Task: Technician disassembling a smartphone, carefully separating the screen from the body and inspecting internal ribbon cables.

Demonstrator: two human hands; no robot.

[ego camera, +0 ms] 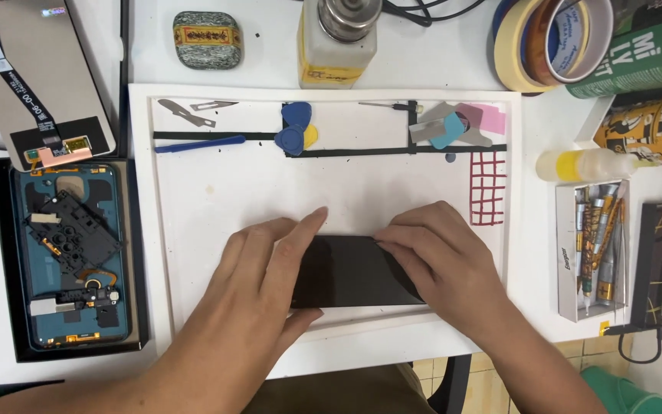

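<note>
Fingers of the left hand (266, 268) lie flat and extended over the left end of a black rectangular panel (350, 270), thumb tucked under its lower edge; not a closed grip, more a press-and-steady. Right hand (442, 261) covers the right end, fingers (404, 236) curled loosely onto the top surface, tips near the upper edge; nothing pinched that I can see. Panel lies flat, long side across, low on the white work mat (216, 192), near its front edge. Judgement: the hold goes best with even, light pressure from both ends, pads kept flat so the thin panel does not flex, and the panel kept square to the mat. Further out on the mat: blue picks (294, 126), a blue spudger (189, 144), metal blades (181, 111). Containers: a black tray (5, 261) at left holds an opened phone body (70, 257) with its boards exposed; a detached screen (36, 77) leans above it. At right, a white open box (568, 253) holds tube-shaped items, kind not clear. A small yellow-filled bottle (580, 163) lies beside it; a dispenser bottle (339, 42) and tape rolls (549, 38) stand at the far edge.
</note>
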